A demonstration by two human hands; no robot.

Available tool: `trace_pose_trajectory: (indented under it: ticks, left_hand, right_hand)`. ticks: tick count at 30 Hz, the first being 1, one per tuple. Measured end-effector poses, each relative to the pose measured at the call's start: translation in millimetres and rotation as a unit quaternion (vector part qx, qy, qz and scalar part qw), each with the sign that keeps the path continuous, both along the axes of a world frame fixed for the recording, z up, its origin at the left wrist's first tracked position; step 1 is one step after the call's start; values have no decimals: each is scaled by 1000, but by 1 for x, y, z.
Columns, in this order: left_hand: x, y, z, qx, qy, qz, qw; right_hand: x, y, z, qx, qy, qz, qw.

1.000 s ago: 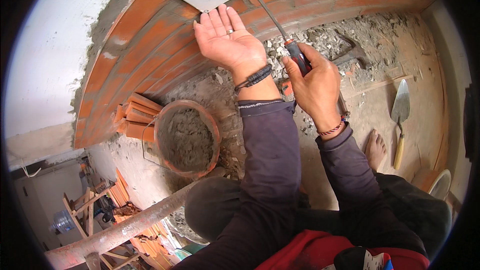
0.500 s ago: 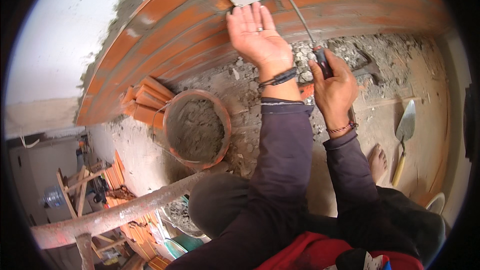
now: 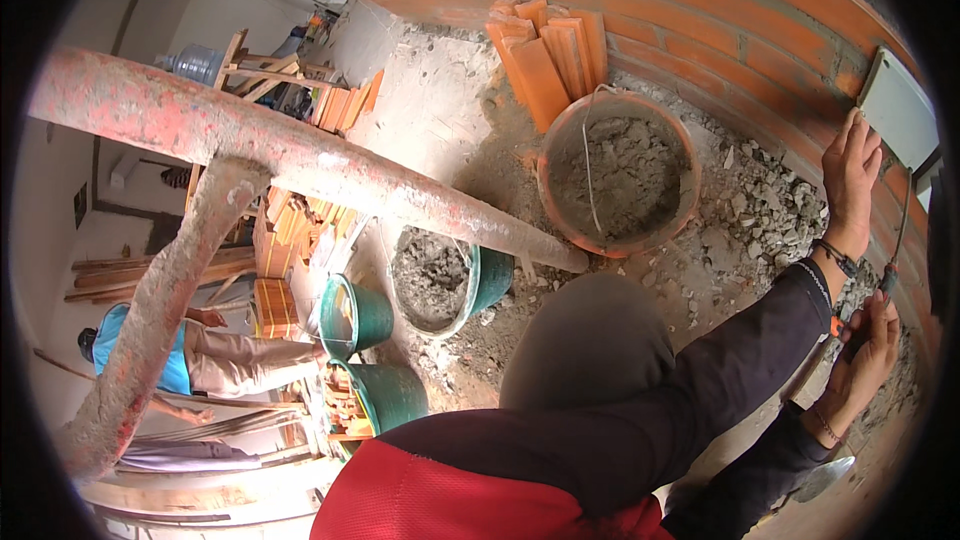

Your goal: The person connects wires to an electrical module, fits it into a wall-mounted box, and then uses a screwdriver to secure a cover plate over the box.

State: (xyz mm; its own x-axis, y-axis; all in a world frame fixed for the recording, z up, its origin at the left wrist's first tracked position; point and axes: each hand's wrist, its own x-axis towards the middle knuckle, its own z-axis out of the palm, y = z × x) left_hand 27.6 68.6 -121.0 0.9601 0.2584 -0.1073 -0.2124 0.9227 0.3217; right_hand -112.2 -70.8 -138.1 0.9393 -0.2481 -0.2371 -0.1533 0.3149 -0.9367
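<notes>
At the right side of the picture, my left hand [image 3: 850, 185] is raised with its fingers stretched out. Its fingertips are at the lower edge of a flat white box cover [image 3: 900, 105] on the brick wall; I cannot tell whether they touch it. Lower down, my right hand [image 3: 868, 352] is closed around the dark handle of a screwdriver [image 3: 903, 225]. The thin metal shaft points up along the wall toward the corner of the cover, where the tip is hard to make out. A second white piece beside the cover is mostly cut off by the picture's rim.
A mortar-filled bucket [image 3: 622, 175] stands near stacked orange bricks [image 3: 548, 55]. Rubble [image 3: 770, 205] lies along the brick wall [image 3: 720, 30]. A rough pole [image 3: 330, 165] crosses the left side. Green buckets [image 3: 385, 395] stand behind it, near a person in a blue shirt [image 3: 190, 355].
The view has swung left, so my hands now appear at the right rim. The person and green buckets have come into sight. My right hand still grips the screwdriver beside the cover.
</notes>
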Motion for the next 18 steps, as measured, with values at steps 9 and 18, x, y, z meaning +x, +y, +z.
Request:
trace_pose_trajectory:
  ticks: [9, 18]
  left_hand:
    - [-27, 14, 31, 105, 12, 2, 994]
    - [-32, -1, 43, 154, 30, 2, 988]
  right_hand:
    - [-11, 59, 66, 146, 24, -9, 989]
    - [-11, 39, 60, 427, -12, 50, 903]
